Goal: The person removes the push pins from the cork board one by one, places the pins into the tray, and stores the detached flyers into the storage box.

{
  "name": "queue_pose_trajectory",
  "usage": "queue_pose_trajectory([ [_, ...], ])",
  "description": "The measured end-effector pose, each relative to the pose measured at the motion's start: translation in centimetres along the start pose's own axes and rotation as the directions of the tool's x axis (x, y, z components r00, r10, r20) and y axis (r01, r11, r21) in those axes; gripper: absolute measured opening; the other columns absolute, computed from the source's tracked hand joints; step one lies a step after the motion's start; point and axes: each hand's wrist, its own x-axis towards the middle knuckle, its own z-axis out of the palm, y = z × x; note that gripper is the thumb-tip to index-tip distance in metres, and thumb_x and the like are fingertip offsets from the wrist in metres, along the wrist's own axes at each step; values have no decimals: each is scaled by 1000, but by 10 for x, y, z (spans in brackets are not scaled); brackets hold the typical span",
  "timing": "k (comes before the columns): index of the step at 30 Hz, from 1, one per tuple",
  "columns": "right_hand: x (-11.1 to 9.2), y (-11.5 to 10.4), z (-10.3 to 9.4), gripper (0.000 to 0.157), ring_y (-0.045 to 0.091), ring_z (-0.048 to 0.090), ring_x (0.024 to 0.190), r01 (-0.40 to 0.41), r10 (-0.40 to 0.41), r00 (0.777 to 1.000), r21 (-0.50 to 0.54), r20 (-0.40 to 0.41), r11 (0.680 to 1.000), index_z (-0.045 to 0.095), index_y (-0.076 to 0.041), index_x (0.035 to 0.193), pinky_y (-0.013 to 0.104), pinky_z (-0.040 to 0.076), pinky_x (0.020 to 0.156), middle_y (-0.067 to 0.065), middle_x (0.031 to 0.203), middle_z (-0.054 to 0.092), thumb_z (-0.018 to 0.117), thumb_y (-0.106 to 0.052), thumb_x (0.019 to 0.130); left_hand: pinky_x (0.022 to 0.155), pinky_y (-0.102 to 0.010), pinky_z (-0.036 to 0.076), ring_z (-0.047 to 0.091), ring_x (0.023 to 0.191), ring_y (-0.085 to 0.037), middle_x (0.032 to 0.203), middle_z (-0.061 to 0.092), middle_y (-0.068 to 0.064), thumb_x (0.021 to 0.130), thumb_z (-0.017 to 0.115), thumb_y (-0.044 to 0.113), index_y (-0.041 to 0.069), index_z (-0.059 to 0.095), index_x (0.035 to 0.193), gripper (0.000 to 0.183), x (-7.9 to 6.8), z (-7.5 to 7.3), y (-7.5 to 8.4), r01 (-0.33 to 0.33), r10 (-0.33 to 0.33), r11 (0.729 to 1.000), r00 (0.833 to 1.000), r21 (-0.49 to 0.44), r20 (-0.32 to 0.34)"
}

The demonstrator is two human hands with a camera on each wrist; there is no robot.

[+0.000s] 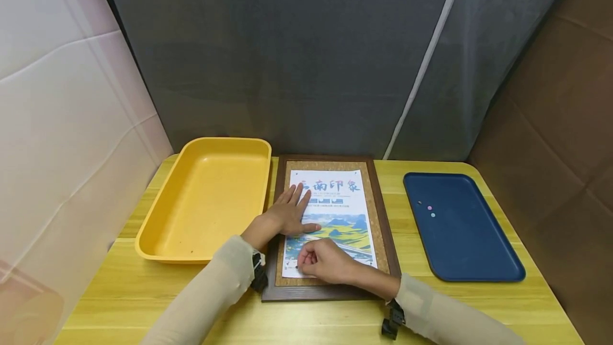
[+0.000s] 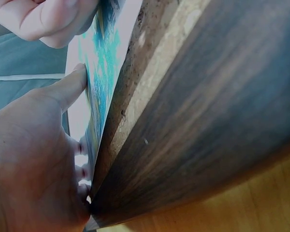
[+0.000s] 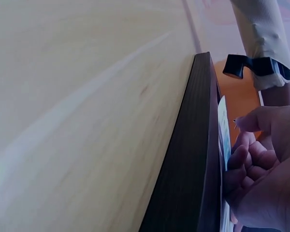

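Observation:
A poster (image 1: 335,212) with a landscape print and large characters lies on a wood-framed cork board (image 1: 377,217). Small tacks show at its top corners. My left hand (image 1: 289,214) rests on the poster's left side, fingers spread and thumb pointing right. At the lower left corner of the sheet, my right hand (image 1: 328,261) pinches a thumbtack (image 3: 235,123) between thumb and fingers. Its thin point shows by the thumb tip in the right wrist view. The left wrist view has the left hand (image 2: 36,140) along the poster's edge, with the right hand's curled fingers above.
A yellow tray (image 1: 266,196) stands left of the board, its rim near the left forearm. To the right lies a dark blue tray (image 1: 471,233) with a few small tacks (image 1: 429,208) near its left edge. A grey curtain (image 1: 278,57) hangs behind the table.

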Motion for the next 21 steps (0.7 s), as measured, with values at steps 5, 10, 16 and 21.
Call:
queue_pose_trajectory([
  [5, -3, 4, -6, 15, -3, 52, 62, -17, 16, 1000, 32, 8, 999, 75, -7, 89, 16, 46, 60, -11, 71, 60, 69, 6, 89, 132, -51, 5, -3, 164, -38, 178, -3, -19, 99, 54, 71, 6, 12, 171, 105, 1, 2, -2, -14, 13, 1000, 1000, -14, -16],
  [10, -6, 8, -12, 13, -1, 53, 64, -15, 15, 1000, 43, -2, 999, 76, -7, 89, 16, 46, 60, -11, 72, 61, 70, 5, 90, 132, -51, 4, -3, 164, -38, 177, -3, -20, 100, 51, 73, 6, 11, 171, 105, 3, 5, -3, -14, 13, 1000, 1000, -21, -22],
  [16, -11, 15, -20, 10, 0, 53, 65, 7, -7, 1000, 42, 9, 999, 75, -6, 92, 16, 45, 60, -9, 73, 60, 71, 3, 91, 132, -49, 5, -3, 165, -36, 178, -3, -18, 102, 52, 69, 7, 10, 171, 101, -2, -2, 2, 3, -3, 1000, 1000, 7, 0],
  [21, -17, 19, -29, 9, 0, 52, 66, 10, -11, 1000, 23, 17, 1000, 75, -8, 94, 17, 45, 61, -9, 75, 60, 71, 0, 93, 132, -49, 2, -8, 164, -35, 177, -9, -16, 101, 51, 72, 9, 5, 171, 105, 7, 9, -5, -2, 2, 1000, 1000, -8, 2],
])
